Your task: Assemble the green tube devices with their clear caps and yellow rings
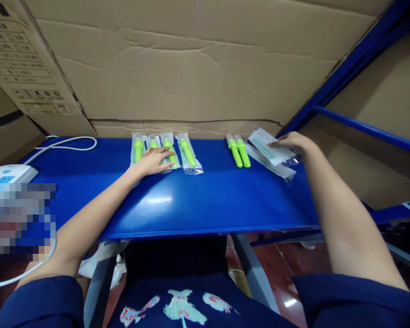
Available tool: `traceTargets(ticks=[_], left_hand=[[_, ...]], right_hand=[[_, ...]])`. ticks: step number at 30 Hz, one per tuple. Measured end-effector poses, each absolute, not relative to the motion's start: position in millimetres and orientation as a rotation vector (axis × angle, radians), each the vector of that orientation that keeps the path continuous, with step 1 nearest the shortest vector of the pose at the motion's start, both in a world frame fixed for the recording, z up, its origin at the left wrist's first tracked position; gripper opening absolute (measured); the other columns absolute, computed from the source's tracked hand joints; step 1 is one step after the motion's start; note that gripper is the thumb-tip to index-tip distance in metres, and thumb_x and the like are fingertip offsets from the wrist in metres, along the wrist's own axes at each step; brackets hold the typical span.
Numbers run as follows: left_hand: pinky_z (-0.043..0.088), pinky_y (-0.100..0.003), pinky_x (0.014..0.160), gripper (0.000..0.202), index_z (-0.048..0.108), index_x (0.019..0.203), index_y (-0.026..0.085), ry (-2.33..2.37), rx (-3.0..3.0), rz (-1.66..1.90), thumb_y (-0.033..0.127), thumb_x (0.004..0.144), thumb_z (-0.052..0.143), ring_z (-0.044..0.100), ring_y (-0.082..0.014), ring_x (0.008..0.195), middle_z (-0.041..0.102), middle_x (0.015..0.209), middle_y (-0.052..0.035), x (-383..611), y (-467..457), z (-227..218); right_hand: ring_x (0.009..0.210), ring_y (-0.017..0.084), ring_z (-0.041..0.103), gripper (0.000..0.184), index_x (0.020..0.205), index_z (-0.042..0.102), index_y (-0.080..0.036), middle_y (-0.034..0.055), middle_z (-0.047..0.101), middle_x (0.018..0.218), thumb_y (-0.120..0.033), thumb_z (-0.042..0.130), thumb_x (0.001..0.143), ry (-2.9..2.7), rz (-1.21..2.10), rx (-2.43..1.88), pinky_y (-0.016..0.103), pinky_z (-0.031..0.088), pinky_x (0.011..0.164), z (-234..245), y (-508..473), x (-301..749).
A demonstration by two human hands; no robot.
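Note:
My left hand (154, 161) lies with its fingers spread across two clear plastic bags, each with a bright green stick-shaped thing inside. One more bagged green stick (138, 149) is just left of it, and another bagged green stick (187, 152) lies to its right. My right hand (291, 140) pinches a flat clear packet (268, 145) with a pale green insert, partly lifted at the right. Under it is another clear packet (280, 170). Two unbagged green sticks (239, 152) with clear-looking tops lie side by side, left of the packets.
A cardboard wall (198, 68) stands behind the blue table (198, 205). At the left are a white power strip (12, 173) and its cable (64, 145). A blue metal frame (362, 127) with cardboard panels borders the right side.

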State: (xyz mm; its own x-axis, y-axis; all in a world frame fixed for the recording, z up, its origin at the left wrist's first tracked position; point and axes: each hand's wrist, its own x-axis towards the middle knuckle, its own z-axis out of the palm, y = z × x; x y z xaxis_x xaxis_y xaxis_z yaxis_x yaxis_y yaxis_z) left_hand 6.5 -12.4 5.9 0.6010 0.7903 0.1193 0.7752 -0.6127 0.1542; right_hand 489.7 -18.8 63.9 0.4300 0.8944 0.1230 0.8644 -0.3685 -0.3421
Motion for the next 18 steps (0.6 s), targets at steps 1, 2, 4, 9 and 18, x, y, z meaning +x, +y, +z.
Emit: traceTargets(ticks=[1,2,4,9,18], left_hand=[[0.027,-0.06,0.121,0.054,0.054,0.149,0.025,1.338,2.726,0.272,0.048,0.101,0.049,0.044,-0.0378,0.148,0.044,0.163,-0.014,6.4,-12.4,5.9],[0.027,-0.06,0.121,0.054,0.054,0.149,0.025,1.336,2.721,0.275,0.048,0.101,0.05,0.044,-0.038,0.148,0.044,0.163,-0.0139,6.3,-12.3,5.8],[0.027,-0.061,0.121,0.054,0.055,0.148,0.024,1.33,2.715,0.279,0.048,0.1,0.05,0.043,-0.0385,0.148,0.044,0.163,-0.0144,5.9,-11.8,5.3],[0.024,-0.061,0.122,0.053,0.061,0.142,0.019,1.3,2.726,0.501,0.044,0.095,0.059,0.043,-0.0393,0.148,0.049,0.157,-0.0184,9.2,-13.6,6.0],[0.051,-0.038,0.102,0.066,0.072,0.118,0.012,0.75,1.708,0.919,0.069,0.085,0.066,0.07,-0.0279,0.115,0.075,0.121,-0.0172,42.8,-31.4,11.1]], right_hand=[[0.047,0.014,0.052,0.014,0.076,0.074,-0.004,0.006,0.058,0.053,-0.015,0.079,0.083,-1.488,0.19,-2.36,0.03,0.04,0.052,72.9,-23.1,484.1],[0.048,0.013,0.051,0.013,0.081,0.074,-0.005,0.0052,0.058,0.054,-0.017,0.077,0.086,-1.47,0.26,-2.38,0.031,0.039,0.053,82.3,-28.2,477.1],[0.049,0.011,0.048,0.014,0.087,0.073,-0.008,0.0036,0.058,0.057,-0.022,0.077,0.087,-1.421,0.317,-2.373,0.031,0.036,0.054,101.2,-40.5,459.0],[0.048,0.005,0.037,0.025,0.076,0.069,-0.012,-0.0024,0.049,0.055,-0.032,0.077,0.089,-1.583,0.284,-2.055,0.027,0.026,0.052,128.5,-67.8,398.2],[0.063,0.014,0.052,0.051,0.072,0.066,-0.019,0.0033,0.064,0.071,-0.068,0.081,0.072,-1.749,0.867,-1.115,0.025,0.042,0.052,61.8,-32.1,266.2]])
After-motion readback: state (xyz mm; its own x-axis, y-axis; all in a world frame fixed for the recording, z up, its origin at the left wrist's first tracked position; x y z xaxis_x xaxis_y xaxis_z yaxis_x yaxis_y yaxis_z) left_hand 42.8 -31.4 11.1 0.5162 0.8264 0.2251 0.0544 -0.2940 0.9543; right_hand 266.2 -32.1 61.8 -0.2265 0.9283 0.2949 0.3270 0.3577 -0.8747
